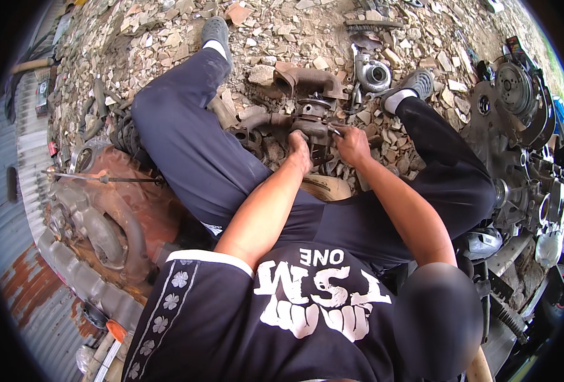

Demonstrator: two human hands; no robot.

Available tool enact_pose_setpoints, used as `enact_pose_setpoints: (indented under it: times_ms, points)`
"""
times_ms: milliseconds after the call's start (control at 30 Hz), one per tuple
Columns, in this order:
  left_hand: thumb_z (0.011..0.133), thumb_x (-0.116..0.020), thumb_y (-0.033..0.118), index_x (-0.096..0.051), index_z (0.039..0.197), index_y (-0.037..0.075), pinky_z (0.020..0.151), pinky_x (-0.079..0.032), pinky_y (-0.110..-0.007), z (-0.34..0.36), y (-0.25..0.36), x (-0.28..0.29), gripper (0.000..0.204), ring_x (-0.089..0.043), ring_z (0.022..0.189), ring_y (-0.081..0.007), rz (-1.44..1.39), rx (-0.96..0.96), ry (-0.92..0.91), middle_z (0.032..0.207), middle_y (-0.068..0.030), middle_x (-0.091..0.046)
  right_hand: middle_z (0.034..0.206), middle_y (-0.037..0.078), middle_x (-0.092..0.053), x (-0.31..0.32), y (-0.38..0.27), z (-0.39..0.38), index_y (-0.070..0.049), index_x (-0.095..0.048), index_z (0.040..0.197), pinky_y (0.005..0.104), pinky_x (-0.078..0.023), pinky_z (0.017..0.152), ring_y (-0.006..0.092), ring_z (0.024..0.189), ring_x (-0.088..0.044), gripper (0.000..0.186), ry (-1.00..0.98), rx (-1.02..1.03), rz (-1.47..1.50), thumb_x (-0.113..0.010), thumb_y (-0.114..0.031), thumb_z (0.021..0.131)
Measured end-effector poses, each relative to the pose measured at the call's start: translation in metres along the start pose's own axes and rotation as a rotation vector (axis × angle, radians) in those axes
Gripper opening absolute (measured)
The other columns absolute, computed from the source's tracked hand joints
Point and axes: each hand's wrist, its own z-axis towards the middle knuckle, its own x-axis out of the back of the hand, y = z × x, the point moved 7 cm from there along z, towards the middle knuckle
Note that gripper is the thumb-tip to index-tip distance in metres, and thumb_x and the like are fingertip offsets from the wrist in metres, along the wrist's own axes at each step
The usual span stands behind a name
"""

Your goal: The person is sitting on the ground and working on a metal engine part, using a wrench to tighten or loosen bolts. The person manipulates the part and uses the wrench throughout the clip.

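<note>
Beneath the grasping left fingers [296, 137], the rusty casting [315, 127] looks still joined together; the right fingers [342, 135] pinch a slim piece [336, 132]; beyond them, a silver housing [364, 71] lies separate.

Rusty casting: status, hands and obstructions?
Left hand at near side of rusty casting, grip unclear. Right hand pinching small shiny item at casting's right. Rusty curved pipe just beyond; stones around.

Ground is covered in loose, pale-brown stone rubble [148, 41]; silver, snail-shaped metal housing [376, 74] and rusty-brown, curved metal pipe [317, 78] are laid on it.
</note>
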Motion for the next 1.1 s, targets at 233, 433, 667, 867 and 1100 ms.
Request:
enact_pose_setpoints:
  times_ms: [233,433,667,867,1100]
  points:
    - [0.102,-0.012,0.049,-0.055,0.135,0.005,0.103,-0.047,-0.046,0.006,0.025,0.002,0.07,-0.057,0.12,-0.0284,0.118,-0.292,0.175,0.132,-0.015,-0.06,0.107,0.024,-0.071,-0.008,0.006,0.003,-0.012,-0.074,0.118,0.0477,-0.051,0.096,0.0421,0.1,-0.067,0.035,-0.072,0.027,0.027,-0.067,-0.021,0.086]
    - [0.104,-0.029,0.059,-0.017,0.157,-0.006,0.116,-0.035,-0.049,-0.018,0.053,-0.015,0.084,-0.042,0.141,-0.0392,0.389,-0.24,0.593,0.154,-0.0295,-0.038,0.106,0.024,-0.071,-0.009,0.008,0.006,-0.013,-0.073,0.121,0.0476,-0.051,0.097,0.041,0.1,-0.067,0.036,-0.143,0.022,-0.009,-0.067,-0.021,0.086]
    - [0.103,-0.045,0.045,-0.028,0.145,-0.015,0.094,-0.053,-0.052,-0.008,0.049,0.033,0.075,-0.065,0.111,-0.0474,0.574,-0.432,1.079,0.131,-0.0384,-0.056,0.101,0.025,-0.071,-0.005,-0.003,0.0,-0.014,-0.074,0.12,0.0475,-0.052,0.095,0.0408,0.101,-0.067,0.037,-0.105,0.073,0.006,-0.064,-0.019,0.084]
    - [0.101,-0.049,0.044,-0.044,0.132,-0.011,0.092,-0.053,-0.054,-0.027,0.042,0.023,0.063,-0.066,0.104,-0.0498,0.554,-0.498,1.065,0.117,-0.0351,-0.064,0.093,0.029,-0.068,-0.006,0.005,0.004,-0.008,-0.074,0.112,0.0483,-0.053,0.087,0.0432,0.091,-0.068,0.033,-0.164,-0.04,-0.017,-0.064,-0.018,0.083]
    - [0.102,-0.045,0.043,-0.048,0.135,-0.004,0.096,-0.049,-0.056,-0.02,0.034,0.03,0.057,-0.063,0.108,-0.0509,0.495,-0.593,1.052,0.119,-0.033,-0.065,0.091,0.028,-0.069,-0.002,0.004,0.005,-0.008,-0.075,0.109,0.0481,-0.054,0.086,0.0441,0.09,-0.068,0.031,-0.147,-0.033,-0.011,-0.064,-0.02,0.084]
